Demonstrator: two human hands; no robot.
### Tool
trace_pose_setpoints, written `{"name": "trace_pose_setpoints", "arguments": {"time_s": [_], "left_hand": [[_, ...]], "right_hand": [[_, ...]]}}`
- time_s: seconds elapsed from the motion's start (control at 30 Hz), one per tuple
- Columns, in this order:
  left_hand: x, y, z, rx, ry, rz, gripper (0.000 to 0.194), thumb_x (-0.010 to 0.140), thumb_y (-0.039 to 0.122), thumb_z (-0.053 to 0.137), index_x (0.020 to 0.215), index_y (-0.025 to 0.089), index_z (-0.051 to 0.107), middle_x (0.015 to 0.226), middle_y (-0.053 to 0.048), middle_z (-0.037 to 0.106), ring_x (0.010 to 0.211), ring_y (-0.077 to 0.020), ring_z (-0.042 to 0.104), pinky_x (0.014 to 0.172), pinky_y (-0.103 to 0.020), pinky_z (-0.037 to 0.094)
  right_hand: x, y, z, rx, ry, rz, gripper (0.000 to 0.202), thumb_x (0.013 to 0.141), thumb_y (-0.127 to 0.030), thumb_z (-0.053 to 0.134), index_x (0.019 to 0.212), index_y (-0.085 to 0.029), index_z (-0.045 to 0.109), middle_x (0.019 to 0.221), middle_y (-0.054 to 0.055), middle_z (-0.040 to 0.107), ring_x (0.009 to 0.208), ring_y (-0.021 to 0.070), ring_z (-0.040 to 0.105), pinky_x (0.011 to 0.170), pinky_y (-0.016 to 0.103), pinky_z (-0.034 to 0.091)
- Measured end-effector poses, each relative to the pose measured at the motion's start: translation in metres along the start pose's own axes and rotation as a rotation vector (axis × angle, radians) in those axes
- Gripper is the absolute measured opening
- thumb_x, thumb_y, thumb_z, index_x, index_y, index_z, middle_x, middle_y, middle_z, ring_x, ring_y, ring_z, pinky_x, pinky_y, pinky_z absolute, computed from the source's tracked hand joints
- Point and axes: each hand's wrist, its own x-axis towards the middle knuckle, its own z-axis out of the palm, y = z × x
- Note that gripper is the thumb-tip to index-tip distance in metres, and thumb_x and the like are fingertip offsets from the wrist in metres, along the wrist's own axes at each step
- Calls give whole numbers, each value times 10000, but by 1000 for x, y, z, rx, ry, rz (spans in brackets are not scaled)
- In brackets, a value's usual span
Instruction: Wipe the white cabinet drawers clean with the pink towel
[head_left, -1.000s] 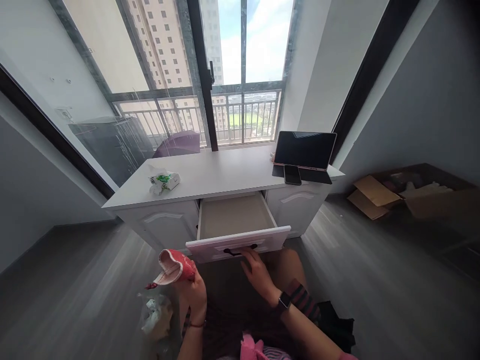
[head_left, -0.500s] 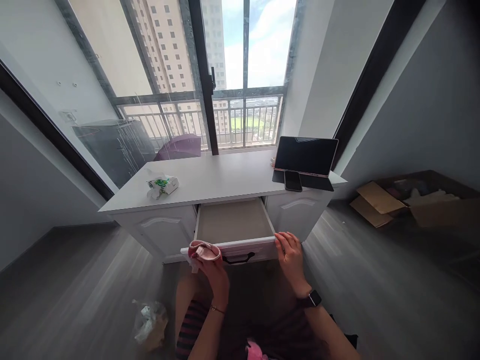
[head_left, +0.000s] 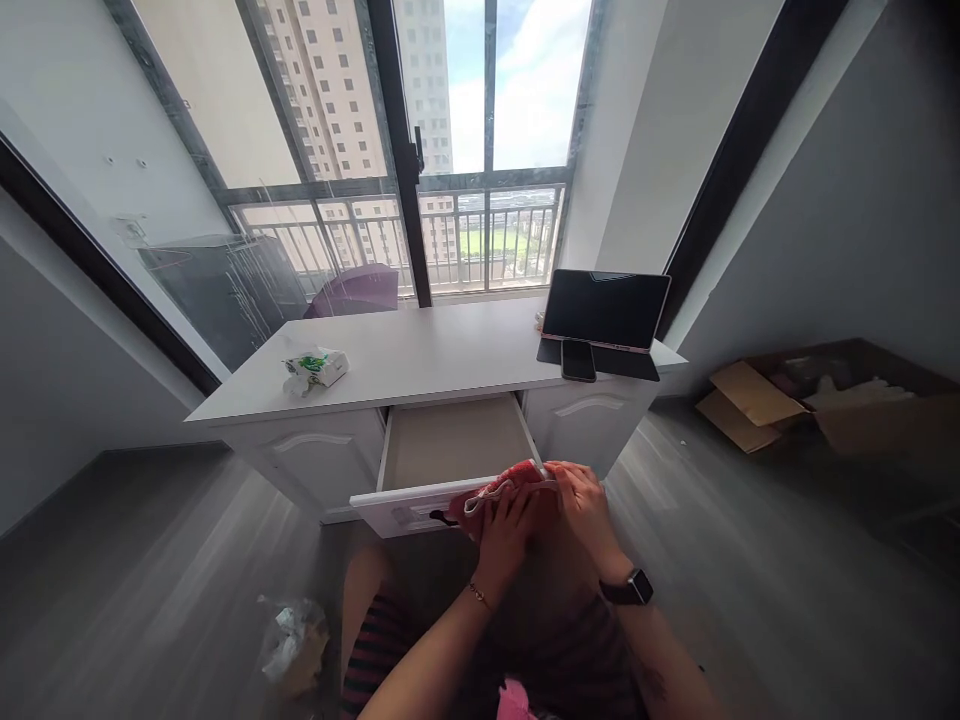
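Observation:
A red cloth with a pale edge (head_left: 474, 506) lies bunched over the front panel of the pulled-out white drawer (head_left: 405, 496), near its right end. My left hand (head_left: 504, 535) presses and grips the cloth from the front, fingers bent over it. At the panel's right corner, my right hand (head_left: 589, 510) has its fingers closed on the cloth's right end; its thumb side is close to my left fingers. Part of the dark drawer handle (head_left: 442, 517) shows left of the cloth, the rest being covered. The drawer's bare interior (head_left: 457, 440) is visible.
On the white desk top (head_left: 442, 350) stand a tablet (head_left: 606, 308) with a phone (head_left: 578, 360) before it, and a tissue pack (head_left: 319, 368) at left. A plastic bag (head_left: 292, 645) lies on the floor at left. An open cardboard box (head_left: 862, 400) sits at right.
My left hand has carried the cloth from the drawer panel's left end to its right end, unfolding it there. My right hand has stayed by the right corner and now meets the cloth.

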Motion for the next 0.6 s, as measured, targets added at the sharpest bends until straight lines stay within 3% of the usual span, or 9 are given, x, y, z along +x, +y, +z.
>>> {"name": "trace_pose_setpoints", "arguments": {"time_s": [0.17,0.33,0.47,0.6], "left_hand": [[10,8,7,11,-10,123,612,937,175,351,1507,264,144,1547,30,281,1409,-181,275,1092,-407,364],[5,4,19,-43,-119,237,585,937,149,328,1504,195,191,1534,16,312,1409,-136,269,1113,-361,360],[-7,-4,31,-105,-205,214,573,923,93,333,1487,172,262,1523,-11,347,1398,-128,293,1108,-314,368],[-20,-17,25,-66,-216,115,584,898,76,397,1455,247,362,1407,-63,520,1266,-201,500,973,-347,500]], "right_hand": [[3,0,-1,4,-12,24,493,992,-461,284,977,-215,711,1019,53,707,975,223,566,895,392,440],[3,-3,0,-2,18,27,501,986,-473,287,959,-214,715,998,61,711,960,228,576,870,396,461],[2,-2,1,4,24,13,499,980,-487,295,948,-224,717,988,64,712,959,233,582,865,405,469],[2,0,3,36,13,18,490,973,-498,311,953,-220,713,995,61,711,969,236,574,876,407,462]]}}
